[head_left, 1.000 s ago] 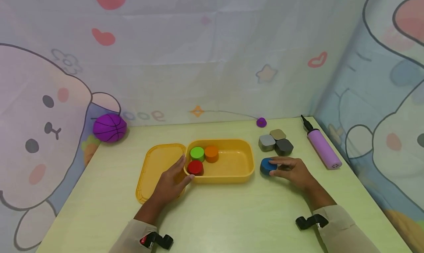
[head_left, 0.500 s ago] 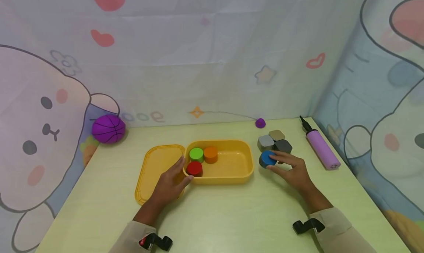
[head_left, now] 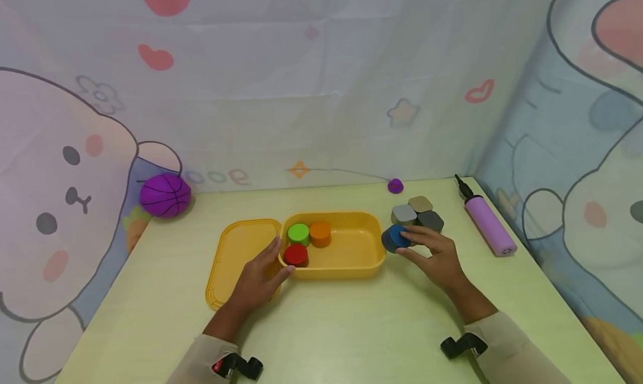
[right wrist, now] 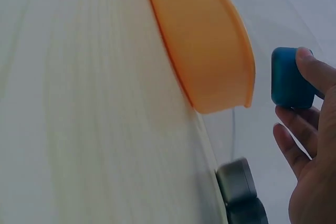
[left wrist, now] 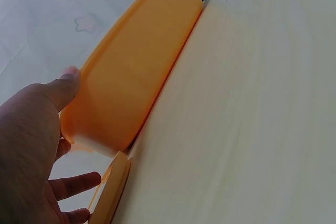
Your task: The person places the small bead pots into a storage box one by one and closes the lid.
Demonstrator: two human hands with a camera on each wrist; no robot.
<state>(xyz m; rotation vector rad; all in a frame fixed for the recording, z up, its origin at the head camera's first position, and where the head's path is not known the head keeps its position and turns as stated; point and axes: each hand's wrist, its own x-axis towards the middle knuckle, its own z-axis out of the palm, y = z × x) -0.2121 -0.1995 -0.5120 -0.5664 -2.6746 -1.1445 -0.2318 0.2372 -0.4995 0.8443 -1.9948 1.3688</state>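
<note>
My right hand (head_left: 438, 261) pinches a blue round block (head_left: 394, 239) between thumb and fingers. It is raised beside the right end of a yellow rectangular box (head_left: 334, 273); the right wrist view shows a gap between block (right wrist: 286, 77) and box (right wrist: 205, 51). My left hand (head_left: 256, 281) touches the box's left end with thumb and index finger, its fingers spread above a yellow lid (head_left: 221, 272). Inside the box, at the left, stand a green block (head_left: 298, 234), an orange block (head_left: 320, 234) and a red block (head_left: 296, 255).
Behind my right hand cluster a light grey block (head_left: 403, 214), a tan block (head_left: 420, 204) and a dark grey block (head_left: 430, 221). A purple hand pump (head_left: 489, 226) lies at the right edge. A purple ball (head_left: 166, 195) sits back left, a small purple object (head_left: 395, 186) at the back.
My right hand has lifted the blue block off the table and carried it left, close to the box's right rim. My left hand stays at the box's left end.
</note>
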